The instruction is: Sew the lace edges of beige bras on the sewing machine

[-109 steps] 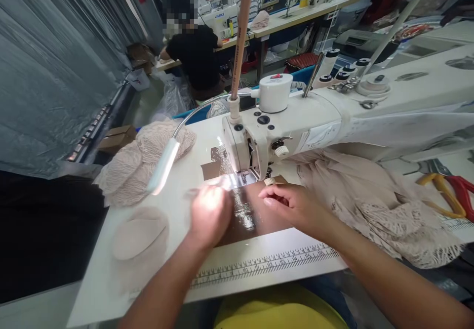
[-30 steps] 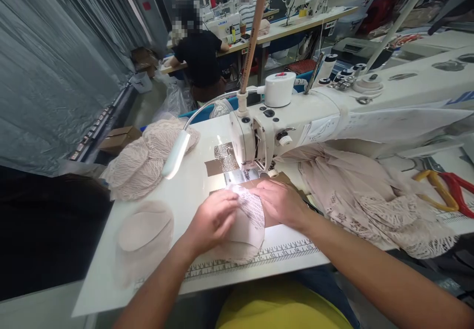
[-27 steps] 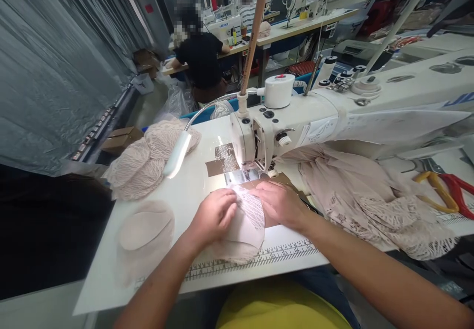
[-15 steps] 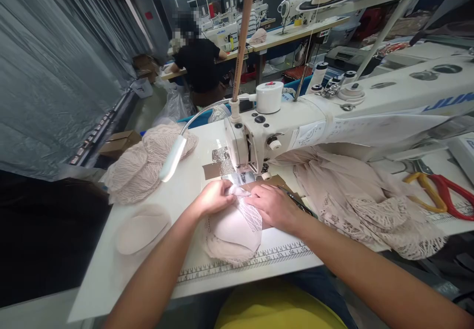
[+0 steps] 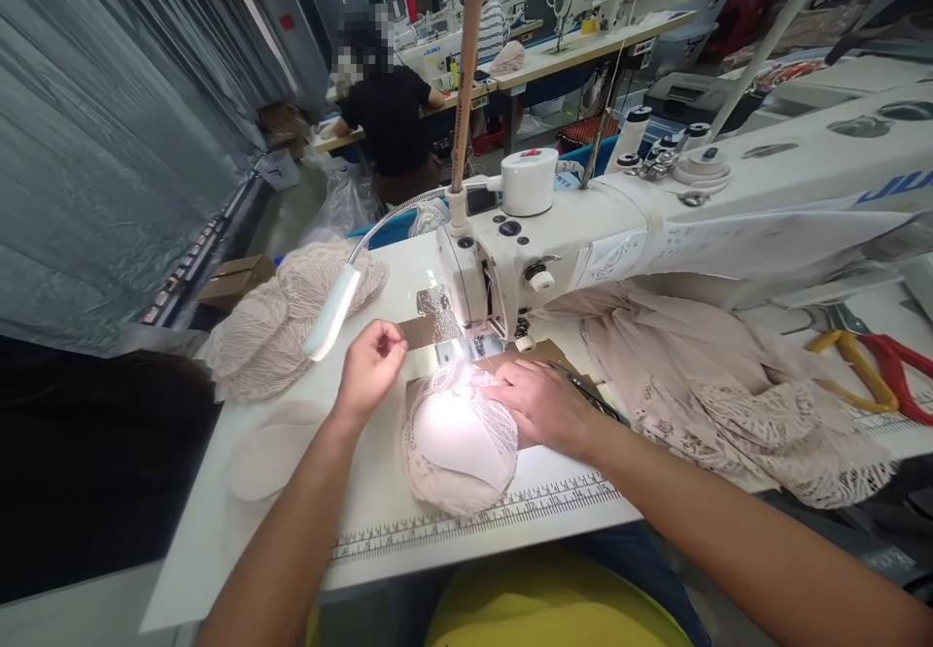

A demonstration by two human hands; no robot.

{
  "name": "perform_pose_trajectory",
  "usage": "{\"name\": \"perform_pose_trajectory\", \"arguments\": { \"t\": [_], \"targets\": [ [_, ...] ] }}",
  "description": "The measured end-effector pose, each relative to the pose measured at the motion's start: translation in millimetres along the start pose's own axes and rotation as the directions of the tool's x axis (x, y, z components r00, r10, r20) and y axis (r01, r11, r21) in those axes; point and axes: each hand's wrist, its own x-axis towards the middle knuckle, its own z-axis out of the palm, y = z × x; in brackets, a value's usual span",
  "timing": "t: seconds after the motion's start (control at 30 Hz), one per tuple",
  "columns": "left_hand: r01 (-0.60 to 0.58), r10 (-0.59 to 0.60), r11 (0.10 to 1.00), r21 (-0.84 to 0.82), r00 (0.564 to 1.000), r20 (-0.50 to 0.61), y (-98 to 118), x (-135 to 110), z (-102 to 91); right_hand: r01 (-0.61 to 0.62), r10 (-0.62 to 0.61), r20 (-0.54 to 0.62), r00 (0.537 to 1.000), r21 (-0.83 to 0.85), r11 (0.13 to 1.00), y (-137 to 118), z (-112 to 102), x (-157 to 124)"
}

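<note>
A pale pink bra cup with lace [image 5: 459, 433] lies on the sewing table, just in front of the needle area of the white sewing machine [image 5: 473, 288]. My right hand [image 5: 543, 402] holds its upper right edge, index finger stretched over the lace and thumb hidden. Left of the cup and apart from it, my left hand [image 5: 371, 367] is raised with its fingertips pinched together. Whatever is in that pinch, if anything, is too small to make out. Black-handled snips [image 5: 590, 394] lie beside my right hand, partly covered by it.
Lace pieces [image 5: 292, 312] are piled at the left, behind a loose pale cup [image 5: 269, 453]. A lamp [image 5: 333, 315] hangs over the table. Beige lace fabric [image 5: 692, 375] and red-and-yellow-handled scissors [image 5: 867, 370] lie at right. A printed ruler [image 5: 502, 514] runs along the front. A person [image 5: 386, 122] sits beyond.
My left hand has let go of the cup's top edge and moved left, fingers pinched. The cup now lies flatter, with more of it showing. My right hand has stayed on its edge.
</note>
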Motion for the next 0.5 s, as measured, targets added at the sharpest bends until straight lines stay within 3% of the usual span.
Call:
{"name": "perform_pose_trajectory", "arguments": {
  "t": [0.07,0.13,0.2,0.3,0.4,0.5],
  "targets": [
    [-0.094,0.095,0.979,0.182,0.995,0.001,11.7,-12.5,1.9,-0.008,0.007,0.003,1.0,0.006,1.0,-0.6,-0.8,0.6],
    [-0.181,0.133,0.922,0.341,0.978,0.16,20.1,-22.5,10.8,-0.01,0.01,0.0,1.0,0.003,1.0,-1.8,-2.1,1.4],
    [-0.198,0.082,0.881,0.429,0.958,0.274,21.4,-24.6,21.6,-0.004,0.004,-0.008,1.0,0.001,1.0,-3.3,-3.5,2.2],
    [-0.041,-0.116,0.875,0.483,0.949,0.291,12.7,-11.3,31.8,-0.004,0.004,-0.008,1.0,0.002,1.0,-5.3,-5.4,3.1],
    [0.122,-0.318,0.888,0.442,0.859,0.401,4.0,8.1,34.0,-0.014,0.015,0.014,1.0,-0.008,1.0,-6.3,-7.1,3.3],
    [0.175,-0.368,0.906,0.386,0.776,0.513,2.0,17.6,35.3,-0.019,0.019,0.035,0.999,-0.014,1.0,-6.2,-8.2,3.3]
  ]
}}
